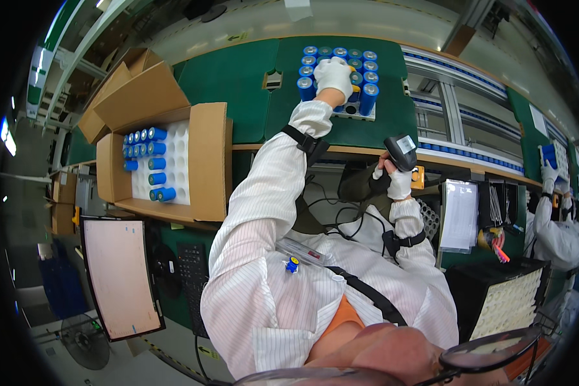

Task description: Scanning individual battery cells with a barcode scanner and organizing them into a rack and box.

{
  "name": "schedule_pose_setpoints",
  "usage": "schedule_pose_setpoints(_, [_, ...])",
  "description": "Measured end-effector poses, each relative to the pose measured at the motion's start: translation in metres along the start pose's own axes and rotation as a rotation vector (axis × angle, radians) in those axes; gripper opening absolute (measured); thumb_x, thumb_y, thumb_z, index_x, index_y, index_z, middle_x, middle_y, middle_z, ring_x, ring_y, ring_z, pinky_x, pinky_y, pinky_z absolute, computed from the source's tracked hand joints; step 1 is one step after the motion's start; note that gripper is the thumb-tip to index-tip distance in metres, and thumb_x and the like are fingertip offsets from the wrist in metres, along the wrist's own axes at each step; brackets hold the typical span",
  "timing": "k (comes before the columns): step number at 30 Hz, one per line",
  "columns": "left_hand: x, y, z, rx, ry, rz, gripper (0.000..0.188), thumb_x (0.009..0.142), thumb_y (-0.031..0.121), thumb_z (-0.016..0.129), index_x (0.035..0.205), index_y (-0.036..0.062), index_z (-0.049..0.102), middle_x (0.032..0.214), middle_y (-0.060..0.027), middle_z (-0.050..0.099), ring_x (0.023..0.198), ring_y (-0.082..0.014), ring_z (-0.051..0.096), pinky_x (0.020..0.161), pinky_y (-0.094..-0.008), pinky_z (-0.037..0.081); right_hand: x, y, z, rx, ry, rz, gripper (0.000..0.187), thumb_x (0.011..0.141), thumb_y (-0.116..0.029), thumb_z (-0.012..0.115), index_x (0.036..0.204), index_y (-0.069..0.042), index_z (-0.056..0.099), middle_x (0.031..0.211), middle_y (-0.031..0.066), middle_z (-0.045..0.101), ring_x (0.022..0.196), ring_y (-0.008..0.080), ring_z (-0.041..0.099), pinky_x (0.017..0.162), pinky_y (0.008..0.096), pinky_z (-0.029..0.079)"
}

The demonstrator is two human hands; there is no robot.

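Note:
My left hand (333,76), in a white glove, reaches over a block of upright blue cylindrical battery cells (369,98) on the green table. Its fingers curl down among the cells, and the fingertips are mostly hidden. Under the cells shows the edge of a white tray (365,118). Small yellow-orange bits show beside the hand among the cells; I cannot make out what they are. Nearer my body, my right hand (399,183), gloved with bare fingertips, is closed round a black handheld scanner (402,153) with a small lit screen, held at the table's front edge.
Left stands an open cardboard box (211,161) with more blue cells in a white holder. A roller conveyor (453,109) runs at the right. Near me are a monitor (119,276), a keyboard (192,276) and hanging papers (459,215). Another person (560,235) works at far right.

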State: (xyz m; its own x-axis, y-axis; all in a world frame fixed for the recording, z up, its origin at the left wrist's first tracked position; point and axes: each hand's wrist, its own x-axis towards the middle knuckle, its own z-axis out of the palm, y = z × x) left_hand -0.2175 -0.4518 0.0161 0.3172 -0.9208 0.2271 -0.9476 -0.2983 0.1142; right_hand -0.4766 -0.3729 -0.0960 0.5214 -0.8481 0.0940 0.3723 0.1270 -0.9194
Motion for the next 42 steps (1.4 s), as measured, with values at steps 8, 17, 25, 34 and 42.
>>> schedule_pose_setpoints(8, [0.007,0.006,0.005,0.056,-0.036,-0.149,0.044,0.072,0.039,0.079,0.108,0.0166,0.071,0.119,-0.0061,0.059,0.113,-0.0292,0.053,0.093,-0.0404,0.043,-0.001,-0.006,0.004,-0.003,0.004,-0.028,0.016,0.084,-0.002,0.061,0.100,0.002,0.060,0.076,0.0073,0.061,0.067,0.0161,0.058,0.065,0.0294,0.048])
schedule_pose_setpoints(17, [-0.057,-0.004,-0.029,-0.298,0.287,-0.122,0.038,0.070,0.030,0.081,0.102,0.0119,0.070,0.112,-0.0080,0.061,0.105,-0.0309,0.055,0.090,-0.0403,0.045,0.002,0.004,0.002,-0.063,0.032,-0.004,0.017,0.085,-0.007,0.062,0.100,0.001,0.059,0.077,0.0063,0.060,0.068,0.0156,0.057,0.065,0.0291,0.047])
schedule_pose_setpoints(25, [-0.262,-0.070,-0.175,-0.397,0.558,0.035,0.030,0.068,0.011,0.079,0.095,0.0076,0.067,0.103,-0.0105,0.063,0.099,-0.0314,0.058,0.088,-0.0398,0.047,-0.004,-0.015,0.016,-0.113,0.033,-0.081,0.020,0.088,-0.008,0.060,0.105,0.001,0.056,0.072,0.0084,0.056,0.058,0.0179,0.053,0.055,0.0314,0.046])
schedule_pose_setpoints(34, [-0.401,-0.361,-0.168,0.255,0.176,-0.803,0.041,0.076,0.033,0.077,0.104,0.0047,0.070,0.117,-0.0162,0.063,0.107,-0.0334,0.059,0.094,-0.0362,0.046,0.008,0.002,-0.002,-0.090,-0.015,0.042,0.017,0.090,-0.009,0.061,0.103,0.001,0.058,0.082,0.0067,0.057,0.075,0.0145,0.054,0.070,0.0288,0.046])
schedule_pose_setpoints(42, [-0.360,-0.378,-0.164,0.330,-0.425,-1.041,0.061,0.071,0.051,0.076,0.125,0.0261,0.063,0.139,-0.0054,0.049,0.134,-0.0333,0.037,0.111,-0.0524,0.025,0.003,0.000,0.003,-0.106,0.011,-0.021,0.016,0.090,-0.009,0.062,0.103,0.001,0.059,0.084,0.0073,0.058,0.076,0.0147,0.054,0.069,0.0279,0.046])
